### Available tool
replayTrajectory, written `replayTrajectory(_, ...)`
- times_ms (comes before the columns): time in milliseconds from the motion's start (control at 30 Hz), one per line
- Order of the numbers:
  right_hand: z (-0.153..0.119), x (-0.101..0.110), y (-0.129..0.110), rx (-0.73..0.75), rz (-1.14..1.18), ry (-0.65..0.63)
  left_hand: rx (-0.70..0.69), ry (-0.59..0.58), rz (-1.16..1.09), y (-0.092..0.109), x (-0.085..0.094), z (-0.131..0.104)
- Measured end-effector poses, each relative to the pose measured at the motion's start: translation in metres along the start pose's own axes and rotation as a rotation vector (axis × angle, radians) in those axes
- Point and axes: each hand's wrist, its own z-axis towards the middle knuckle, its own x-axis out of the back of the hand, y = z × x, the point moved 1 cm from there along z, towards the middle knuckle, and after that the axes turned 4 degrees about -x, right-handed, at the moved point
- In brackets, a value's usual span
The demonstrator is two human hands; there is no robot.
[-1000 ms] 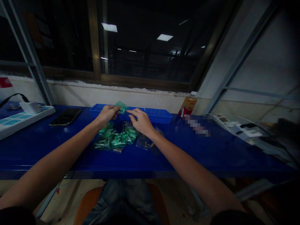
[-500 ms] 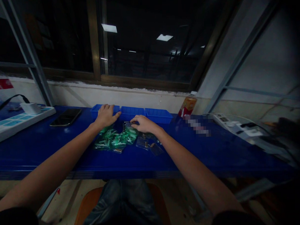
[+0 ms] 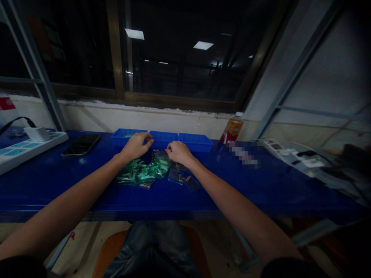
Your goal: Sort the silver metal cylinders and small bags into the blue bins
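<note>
My left hand (image 3: 137, 145) is over the near side of the blue bins, its curled fingers pointing right, with a small gap between thumb and fingertips. Nothing shows in that gap. Close by on the right, my right hand (image 3: 179, 152) has its thumb and fingers drawn together in a pinch; whatever they hold is hidden. Below my hands lies a pile of small green pieces in clear packets (image 3: 144, 173). To its right are clear little bags (image 3: 191, 182) with brass-coloured pieces inside. Green bits show in the left blue bin (image 3: 117, 140), partly covered by my left hand.
The middle blue bin (image 3: 164, 136) and right blue bin (image 3: 198, 142) stand along the wall. A phone (image 3: 81, 145) and white power strip (image 3: 27, 152) lie left on the blue table (image 3: 236, 194). A drink bottle (image 3: 232, 130) and another power strip (image 3: 291, 159) are right.
My left hand has moved right from over the left bin, and its spread fingers have curled. My right hand has shifted slightly right, up off the packets.
</note>
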Motion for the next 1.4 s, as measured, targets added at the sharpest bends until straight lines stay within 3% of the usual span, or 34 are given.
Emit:
replayTrajectory(100,0.001,0.003,0.0,0.017,0.078,0.129,-0.048,-0.076,-0.152,0.021,-0.002,-0.002)
replayTrajectory(167,0.001,0.006,-0.001,0.035,0.163,0.234,-0.006,-0.132,-0.303,0.033,-0.003,-0.003)
replayTrajectory(333,-0.003,0.015,-0.009,0.088,0.342,0.456,0.352,-0.291,-0.839,0.045,-0.005,-0.004)
replayTrajectory(433,-0.01,0.017,-0.019,0.183,0.368,0.475,0.563,-0.253,-1.012,0.042,-0.001,-0.003)
replayTrajectory(533,-0.014,0.016,-0.029,0.265,0.37,0.45,0.644,-0.176,-1.051,0.034,0.001,-0.001)
replayTrajectory(600,-0.015,0.014,-0.032,0.283,0.383,0.422,0.596,-0.095,-0.991,0.028,0.001,0.0)
replayTrajectory(667,-0.012,0.012,-0.032,0.247,0.454,0.372,0.464,-0.003,-0.824,0.023,0.0,0.0)
replayTrajectory(800,-0.002,0.006,-0.024,-0.082,0.826,0.117,0.007,0.077,-0.315,0.024,-0.002,-0.002)
replayTrajectory(900,0.001,0.003,-0.02,-0.252,1.097,-0.056,-0.171,0.034,-0.148,0.028,-0.003,-0.004)
replayTrajectory(1033,0.002,0.002,-0.018,-0.301,1.217,-0.041,-0.232,0.015,-0.136,0.031,-0.004,-0.005)
replayTrajectory(1200,0.004,0.003,-0.012,-0.194,1.033,0.207,-0.252,-0.029,-0.143,0.034,-0.002,-0.004)
replayTrajectory(1300,0.003,0.007,-0.011,-0.029,0.803,0.362,-0.126,-0.055,-0.232,0.035,-0.001,-0.003)
replayTrajectory(1400,-0.003,0.011,-0.015,0.089,0.623,0.433,0.107,-0.054,-0.429,0.034,0.0,-0.001)
